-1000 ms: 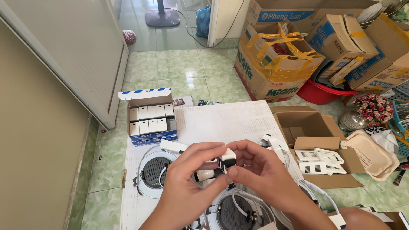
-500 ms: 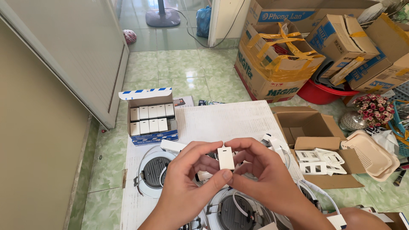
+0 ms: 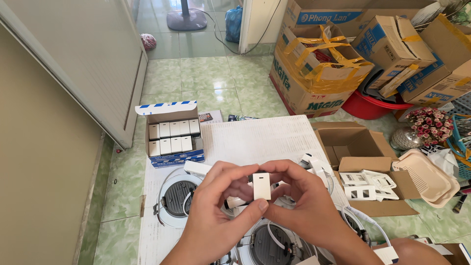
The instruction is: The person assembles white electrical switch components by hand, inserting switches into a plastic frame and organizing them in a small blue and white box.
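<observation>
Both of my hands hold one small white rectangular switch module (image 3: 261,186) upright above the white table (image 3: 260,140). My left hand (image 3: 216,216) pinches it from the left and below with thumb and fingers. My right hand (image 3: 304,206) grips its right side. Just behind the hands lie several more loose white modules (image 3: 314,164) and one white piece (image 3: 197,168) near my left fingers. An open small box (image 3: 171,140) filled with rows of the same white modules stands at the table's far left.
Round recessed lamp fittings (image 3: 176,198) with wires lie under my hands. An open brown carton (image 3: 353,142) holding white face plates (image 3: 368,184) sits to the right. Stacked cardboard boxes (image 3: 319,68), a red basin (image 3: 368,105) and a flower pot (image 3: 431,125) crowd the tiled floor.
The hands turned the white module from lying sideways to standing upright with its flat face towards me. They stayed in the same place above the table.
</observation>
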